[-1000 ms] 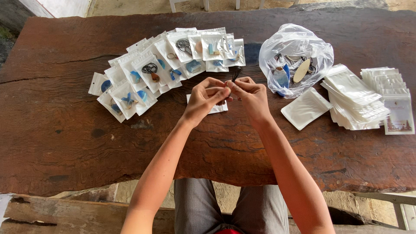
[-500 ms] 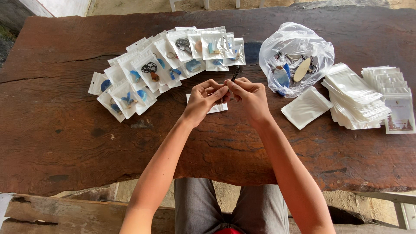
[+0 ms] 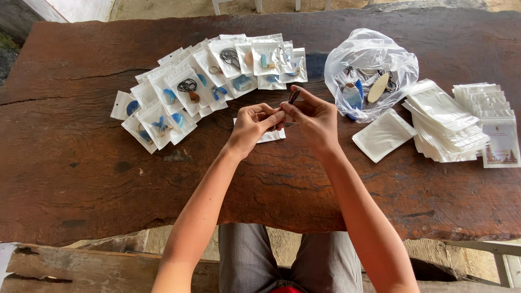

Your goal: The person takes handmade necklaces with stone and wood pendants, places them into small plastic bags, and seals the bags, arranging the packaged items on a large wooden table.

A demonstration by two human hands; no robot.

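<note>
A broad slab table of dark reddish-brown wood (image 3: 81, 179), rough-grained, cracked and uneven along its near edge, fills most of the view. At about ten to eleven o'clock from the hands lies a fan of small glossy white zip pouches (image 3: 184, 87), overlapping like cards, each showing a blue or brown pendant and coiled black cord behind clear film. At three o'clock sits a stack of empty flat white pouches (image 3: 445, 125), slippery and slightly splayed, with a neat pile of printed white cards (image 3: 496, 130) just beside it at the far right. At one to two o'clock is a crumpled, translucent plastic bag (image 3: 369, 54) holding loose pendants, one oval and pale wood, one blue. A single empty white pouch (image 3: 382, 135) lies near the bag's lower edge, and another small white pouch (image 3: 268, 135) lies flat on the table directly under the hands.

The left hand (image 3: 252, 127) and right hand (image 3: 315, 122) meet fingertip to fingertip above the table's middle, both pinching a thin bundle of black cord (image 3: 293, 96), whose looped end sticks up at twelve o'clock above the right fingertips.
</note>
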